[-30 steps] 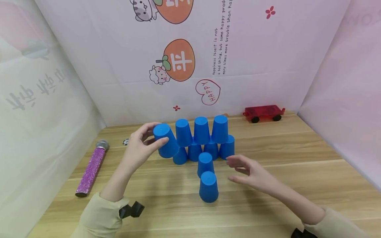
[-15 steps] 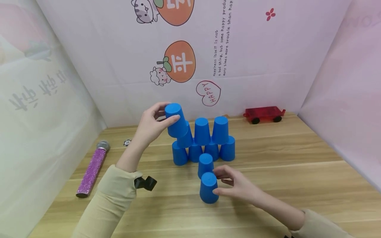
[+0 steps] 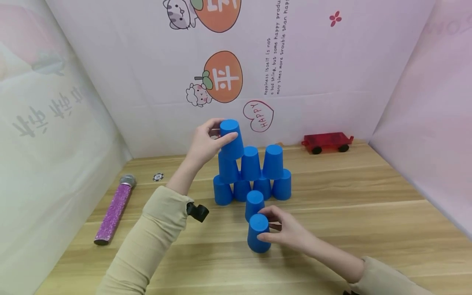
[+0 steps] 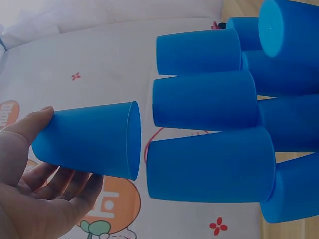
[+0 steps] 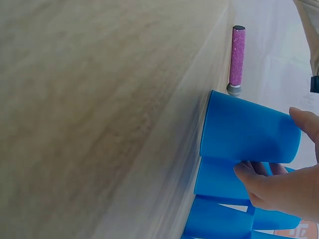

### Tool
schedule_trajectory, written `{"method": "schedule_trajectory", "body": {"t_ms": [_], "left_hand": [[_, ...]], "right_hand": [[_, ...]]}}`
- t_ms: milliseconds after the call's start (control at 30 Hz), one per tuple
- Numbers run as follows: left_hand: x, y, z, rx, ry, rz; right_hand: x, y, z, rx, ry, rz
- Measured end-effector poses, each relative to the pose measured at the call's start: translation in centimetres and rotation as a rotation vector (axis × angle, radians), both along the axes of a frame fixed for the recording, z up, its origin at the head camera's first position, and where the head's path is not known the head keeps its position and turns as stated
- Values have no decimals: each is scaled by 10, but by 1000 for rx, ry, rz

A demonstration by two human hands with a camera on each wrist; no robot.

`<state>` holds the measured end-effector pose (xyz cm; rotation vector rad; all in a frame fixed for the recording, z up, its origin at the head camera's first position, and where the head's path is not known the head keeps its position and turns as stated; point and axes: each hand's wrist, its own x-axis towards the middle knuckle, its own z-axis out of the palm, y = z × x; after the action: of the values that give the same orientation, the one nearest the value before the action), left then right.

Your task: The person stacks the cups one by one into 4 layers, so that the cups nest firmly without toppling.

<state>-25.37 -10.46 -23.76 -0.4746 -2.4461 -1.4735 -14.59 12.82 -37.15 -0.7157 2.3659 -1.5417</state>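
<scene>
My left hand (image 3: 205,143) grips an upside-down blue cup (image 3: 232,141) between thumb and fingers. That cup is raised above a two-tier stack of upside-down blue cups. In the left wrist view, a gap separates its rim from the upper row (image 4: 204,99). Three cups form this upper row, resting on a bottom row (image 3: 223,191) of several. Nearer the body, my right hand (image 3: 289,234) has its thumb and fingers around a front blue cup (image 3: 256,241), upside down on the table. Just behind it stands another blue cup (image 3: 254,200), partly hidden.
A purple glittery microphone (image 3: 114,213) lies on the wooden table (image 3: 350,229) at the left. Behind it is a small round chip-like disc (image 3: 158,177). A red toy cart (image 3: 327,142) stands at the back right, by the printed white backdrop (image 3: 313,73).
My left hand has lifted its cup up and rightward, from beside the stack to above its upper row. The right hand has moved left and closed around the front cup.
</scene>
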Motion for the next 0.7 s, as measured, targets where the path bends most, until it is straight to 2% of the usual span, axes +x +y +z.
{"method": "schedule_trajectory", "body": {"t_ms": [267,700], "left_hand": [[-11,12,-5,-2,-9,12],[-16,17,-9,1,-16,27]], "right_hand": [[-3,-3,-5,3,-8,0],[-3,-5,-3,25,-19,-3]]}}
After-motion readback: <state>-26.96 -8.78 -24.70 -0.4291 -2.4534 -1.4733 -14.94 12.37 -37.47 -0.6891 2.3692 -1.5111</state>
